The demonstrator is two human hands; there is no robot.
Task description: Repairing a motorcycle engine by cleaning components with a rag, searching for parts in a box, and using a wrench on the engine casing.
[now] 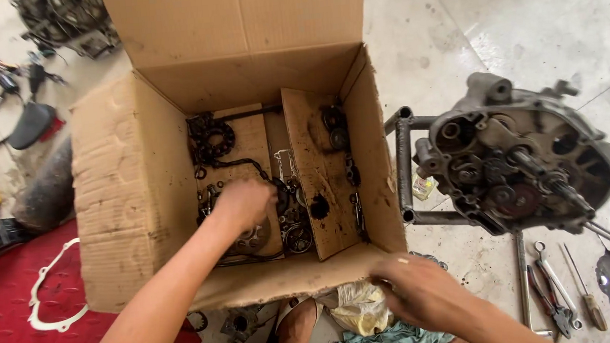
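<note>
Head view: left hand (245,202) inside cardboard box (119,188), grip hidden; right hand (418,287) clenched on box edge.

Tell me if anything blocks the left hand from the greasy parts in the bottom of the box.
Nothing visible does. The left hand is already down inside the cardboard box, resting on the oily metal parts on its floor. The box flaps stand open, and the right hand rests at the near edge, clear of it.

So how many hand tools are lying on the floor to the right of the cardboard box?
3 clearly: pliers, a second plier-like tool beside them, and a wooden-handled screwdriver further right, all below the engine case. A long metal bar lies left of them; more may be out of frame.
</note>
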